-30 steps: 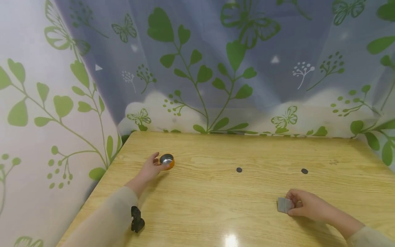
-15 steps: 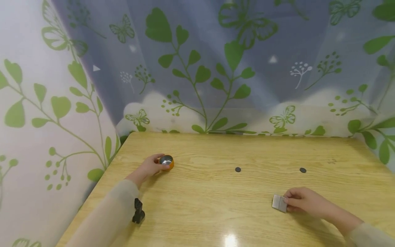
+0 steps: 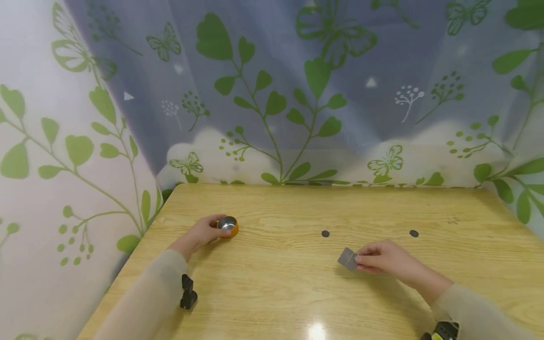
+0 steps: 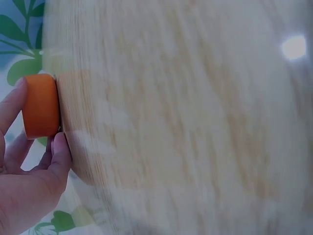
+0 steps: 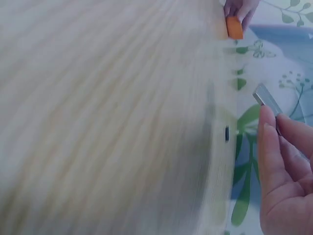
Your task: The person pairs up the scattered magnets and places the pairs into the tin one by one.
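Note:
On the table's left side, my left hand (image 3: 203,232) grips a small round orange bowl (image 3: 235,229) with a shiny metal inside. Its thumb lies at the near side and its fingers are behind. In the left wrist view the bowl (image 4: 41,106) stands upright on the wood, held between thumb and fingers. My right hand (image 3: 384,259) pinches a flat grey metal square (image 3: 346,258) with a seam across it. The square is raised over the table, tilted, its right corner covered by the fingertips. The right wrist view shows the square (image 5: 268,99) edge-on.
Two small dark discs lie on the wooden table (image 3: 272,283): one disc (image 3: 325,233) beyond the grey square, another disc (image 3: 414,233) farther right. A patterned curtain (image 3: 272,118) hangs behind the table. Black wrist devices show at the left sleeve (image 3: 144,293) and right sleeve (image 3: 476,311).
My right hand has carried the grey square leftward and away from me, turning it. The left hand's fingers have closed in around the orange bowl, which stays in place. The view has shifted slightly.

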### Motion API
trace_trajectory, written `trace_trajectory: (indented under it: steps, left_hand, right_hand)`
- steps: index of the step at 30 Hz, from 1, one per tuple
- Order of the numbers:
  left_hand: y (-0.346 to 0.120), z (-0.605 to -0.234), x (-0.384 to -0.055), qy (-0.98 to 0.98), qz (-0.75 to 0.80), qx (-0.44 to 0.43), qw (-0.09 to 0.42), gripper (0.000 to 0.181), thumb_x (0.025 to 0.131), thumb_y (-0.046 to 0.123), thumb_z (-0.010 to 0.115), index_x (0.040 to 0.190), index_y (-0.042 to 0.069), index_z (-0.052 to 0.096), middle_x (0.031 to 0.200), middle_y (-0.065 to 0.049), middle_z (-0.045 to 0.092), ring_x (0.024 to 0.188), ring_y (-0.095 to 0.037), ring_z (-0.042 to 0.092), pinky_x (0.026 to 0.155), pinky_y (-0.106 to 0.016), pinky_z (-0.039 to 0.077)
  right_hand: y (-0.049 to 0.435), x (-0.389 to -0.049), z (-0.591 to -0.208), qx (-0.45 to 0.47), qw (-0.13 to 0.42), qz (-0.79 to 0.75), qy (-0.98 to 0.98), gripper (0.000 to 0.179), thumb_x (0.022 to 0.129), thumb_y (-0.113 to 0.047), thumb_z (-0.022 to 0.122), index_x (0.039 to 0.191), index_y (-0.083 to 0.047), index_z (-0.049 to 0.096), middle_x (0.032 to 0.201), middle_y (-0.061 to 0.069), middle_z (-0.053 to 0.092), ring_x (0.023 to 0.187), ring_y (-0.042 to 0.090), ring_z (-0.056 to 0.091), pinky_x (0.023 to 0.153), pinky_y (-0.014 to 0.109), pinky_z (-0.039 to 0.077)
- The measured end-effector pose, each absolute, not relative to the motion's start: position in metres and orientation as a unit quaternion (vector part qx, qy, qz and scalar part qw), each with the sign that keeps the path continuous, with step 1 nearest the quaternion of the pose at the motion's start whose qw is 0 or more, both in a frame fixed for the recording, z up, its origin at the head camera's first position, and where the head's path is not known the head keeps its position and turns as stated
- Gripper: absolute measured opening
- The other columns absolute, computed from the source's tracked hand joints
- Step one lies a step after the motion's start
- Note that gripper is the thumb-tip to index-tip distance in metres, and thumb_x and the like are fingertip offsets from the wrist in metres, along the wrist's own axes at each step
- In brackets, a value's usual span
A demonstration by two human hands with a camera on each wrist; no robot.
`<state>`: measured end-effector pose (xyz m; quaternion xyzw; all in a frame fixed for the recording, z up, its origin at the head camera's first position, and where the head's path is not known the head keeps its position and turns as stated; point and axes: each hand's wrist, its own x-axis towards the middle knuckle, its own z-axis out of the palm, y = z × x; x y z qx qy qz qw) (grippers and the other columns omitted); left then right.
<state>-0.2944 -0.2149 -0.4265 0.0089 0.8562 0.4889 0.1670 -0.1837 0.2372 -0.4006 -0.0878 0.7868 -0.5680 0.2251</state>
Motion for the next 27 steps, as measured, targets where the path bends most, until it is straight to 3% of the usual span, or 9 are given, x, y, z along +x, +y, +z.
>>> trace_trajectory:
  steps: [8,11,27]
  left_hand:
    - [-0.216,-0.427,-0.294,0.855,0.489,0.024,0.169,0.069,0.085,0.022,0.071,0.142,0.005,0.037,0.134,-0.024,0.042,0.12,-0.034,0.044,0.095,-0.046,0.041]
    - [-0.215,-0.427,-0.294,0.857,0.486,0.027,0.17,0.069,0.085,0.022,0.07,0.142,0.005,0.037,0.133,-0.024,0.043,0.119,-0.034,0.044,0.094,-0.045,0.042]
    - [-0.216,-0.425,-0.293,0.856,0.487,0.02,0.171,0.066,0.085,0.018,0.069,0.142,0.003,0.037,0.134,-0.025,0.042,0.121,-0.035,0.043,0.095,-0.045,0.042]
  right_hand:
    - [0.191,-0.206,-0.399,-0.058,0.179,-0.569,0.801,0.032,0.09,-0.011,0.062,0.112,0.013,0.059,0.097,0.013,0.065,0.087,0.02,0.065,0.077,0.033,0.052]
    - [0.178,-0.213,-0.396,-0.061,0.173,-0.579,0.795,0.03,0.091,-0.009,0.061,0.111,0.014,0.058,0.104,0.018,0.062,0.087,0.019,0.065,0.079,0.034,0.052]
    - [0.118,-0.249,-0.395,-0.054,0.169,-0.618,0.766,0.028,0.091,-0.006,0.059,0.111,0.014,0.057,0.105,0.021,0.061,0.081,0.012,0.064,0.085,0.038,0.049]
